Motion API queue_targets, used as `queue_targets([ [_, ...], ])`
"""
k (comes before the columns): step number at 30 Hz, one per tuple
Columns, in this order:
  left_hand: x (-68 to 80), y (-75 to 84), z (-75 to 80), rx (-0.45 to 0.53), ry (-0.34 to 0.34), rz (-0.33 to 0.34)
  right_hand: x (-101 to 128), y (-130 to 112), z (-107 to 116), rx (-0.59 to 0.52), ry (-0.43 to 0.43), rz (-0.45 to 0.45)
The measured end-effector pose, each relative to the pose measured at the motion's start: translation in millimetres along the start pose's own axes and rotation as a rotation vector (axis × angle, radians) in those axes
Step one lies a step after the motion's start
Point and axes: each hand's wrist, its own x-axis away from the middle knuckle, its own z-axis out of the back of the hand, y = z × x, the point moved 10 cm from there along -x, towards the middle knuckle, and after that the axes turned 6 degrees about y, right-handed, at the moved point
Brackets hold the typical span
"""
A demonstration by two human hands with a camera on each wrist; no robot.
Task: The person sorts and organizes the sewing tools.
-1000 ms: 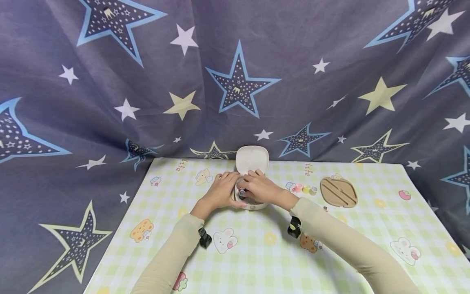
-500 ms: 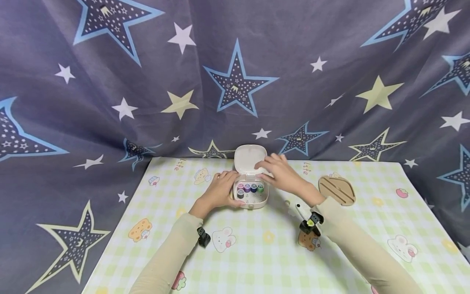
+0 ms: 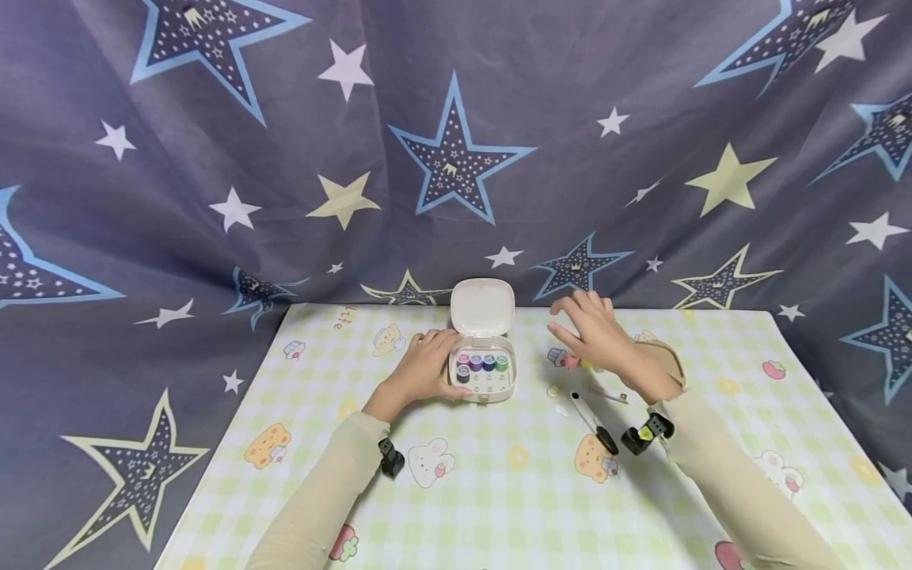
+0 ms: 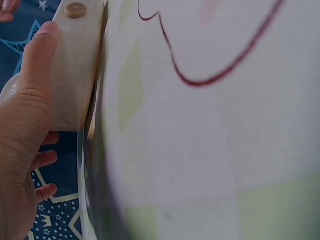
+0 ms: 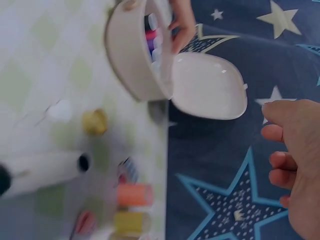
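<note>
A white sewing box point(image 3: 483, 398) stands at the table's back edge with its lid point(image 3: 483, 307) raised. Inside, several thread spools point(image 3: 476, 362), pink, purple, blue, green and black, sit on pegs toward the back; bare pegs show in front. My left hand point(image 3: 420, 368) holds the box's left side, its thumb on the front wall near a round button point(image 4: 76, 10), as the left wrist view shows. To the right, my right hand point(image 3: 598, 336) hovers above the table near a few loose spools point(image 5: 135, 194), fingers loosely bent around nothing.
Right of the box lie a white tool with a black handle point(image 3: 594, 423), a small yellow round piece point(image 3: 552, 391) and a thin pinkish item point(image 3: 613, 396). A tan divided tray point(image 3: 673, 360) is partly behind the right forearm. A starry curtain point(image 3: 356, 261) hangs behind the table.
My right hand has come out of the box and moved right, past the lid, toward the loose spools. The spools inside the box are now uncovered. My left hand stays on the box.
</note>
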Motion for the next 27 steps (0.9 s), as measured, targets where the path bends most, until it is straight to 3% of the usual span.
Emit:
queue_targets([
  [10,0.0,-2.7,-3.6,-0.009,-0.010,0.001,24,28,-15,0.065,-0.020,-0.012],
  [20,-0.2,-1.4,-0.6,0.000,0.012,-0.012,38,46,-33,0.160,-0.007,0.041],
  [27,-0.3,-1.9,-1.2,0.001,-0.004,0.000,45,57,-44,0.204,-0.019,0.029],
])
